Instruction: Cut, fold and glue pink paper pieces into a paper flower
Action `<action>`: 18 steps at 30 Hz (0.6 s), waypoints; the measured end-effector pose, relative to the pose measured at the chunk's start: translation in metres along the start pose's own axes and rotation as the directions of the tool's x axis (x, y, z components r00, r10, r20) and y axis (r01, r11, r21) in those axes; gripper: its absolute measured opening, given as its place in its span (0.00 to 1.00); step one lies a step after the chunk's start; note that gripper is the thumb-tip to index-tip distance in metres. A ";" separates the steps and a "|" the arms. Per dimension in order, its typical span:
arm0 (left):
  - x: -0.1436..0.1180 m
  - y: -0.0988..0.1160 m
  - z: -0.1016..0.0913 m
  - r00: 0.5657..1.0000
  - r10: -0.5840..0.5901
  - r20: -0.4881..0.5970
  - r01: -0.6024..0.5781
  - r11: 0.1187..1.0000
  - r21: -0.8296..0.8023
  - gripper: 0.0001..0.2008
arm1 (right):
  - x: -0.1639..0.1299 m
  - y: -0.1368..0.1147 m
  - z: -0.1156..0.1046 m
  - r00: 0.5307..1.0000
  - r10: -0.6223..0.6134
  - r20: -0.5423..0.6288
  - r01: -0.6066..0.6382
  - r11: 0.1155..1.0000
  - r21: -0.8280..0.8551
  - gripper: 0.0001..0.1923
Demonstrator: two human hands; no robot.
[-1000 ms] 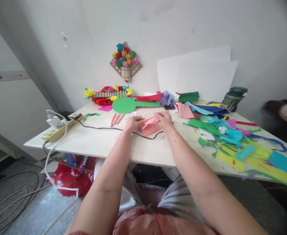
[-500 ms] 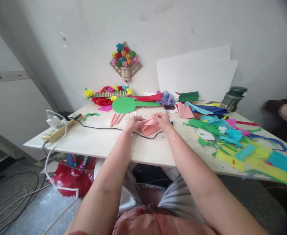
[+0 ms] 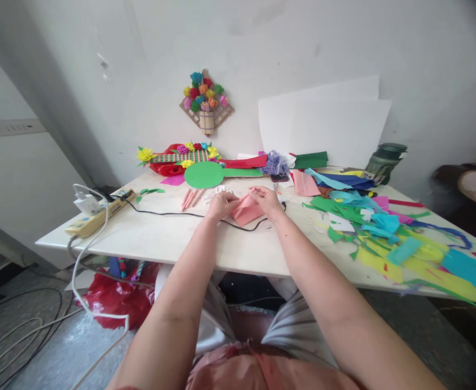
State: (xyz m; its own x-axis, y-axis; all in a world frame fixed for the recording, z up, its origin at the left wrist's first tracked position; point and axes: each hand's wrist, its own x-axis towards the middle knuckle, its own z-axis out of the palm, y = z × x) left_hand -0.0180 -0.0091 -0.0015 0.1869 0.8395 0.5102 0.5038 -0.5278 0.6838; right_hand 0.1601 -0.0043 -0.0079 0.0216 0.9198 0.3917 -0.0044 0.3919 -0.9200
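A piece of salmon-pink paper (image 3: 247,213) hangs between my two hands, just above the table (image 3: 181,238). My left hand (image 3: 222,206) pinches its left edge, and my right hand (image 3: 267,200) pinches the upper right edge. The far edge looks narrowly folded or rolled between the fingertips. A black cord (image 3: 173,213) passes beneath the paper. Left of my left hand lie several thin pink paper rolls (image 3: 191,199). Small white pieces (image 3: 221,189) sit just behind that hand, partly covered by it.
A green paddle-shaped board (image 3: 203,175) lies at the back, near a flower-trimmed craft (image 3: 181,157). Coloured paper scraps (image 3: 367,222) cover the right side. A dark green bottle (image 3: 385,164) stands at the back right. At the left edge is a power strip (image 3: 99,214).
Both hands have stayed nearly in place on the paper. My right fingers have shifted slightly left along the far edge, which looks more tightly folded. The view has turned a little.
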 end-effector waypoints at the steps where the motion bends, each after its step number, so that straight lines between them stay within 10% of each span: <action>1: 0.000 -0.001 -0.001 0.999 -0.026 -0.030 0.026 1.000 -0.006 0.11 | 0.001 0.001 -0.001 1.000 0.008 -0.016 -0.008 1.000 0.001 0.18; 9: 0.004 -0.008 -0.003 0.902 -0.299 -0.311 0.176 0.913 -0.369 0.14 | 0.010 0.003 -0.015 0.964 0.001 -0.267 -0.014 0.999 -0.047 0.18; 18: 0.004 -0.018 -0.003 0.860 -0.399 -0.317 0.154 0.796 -0.585 0.15 | 0.015 0.011 -0.025 0.967 0.001 -0.254 -0.119 0.887 -0.447 0.17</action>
State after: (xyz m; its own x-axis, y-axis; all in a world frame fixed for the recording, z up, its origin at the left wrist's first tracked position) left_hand -0.0292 0.0038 -0.0098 -0.3073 0.8922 0.3309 -0.0638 -0.3663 0.9283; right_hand 0.1851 0.0133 -0.0127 0.2747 0.8856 0.3744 0.4406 0.2302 -0.8677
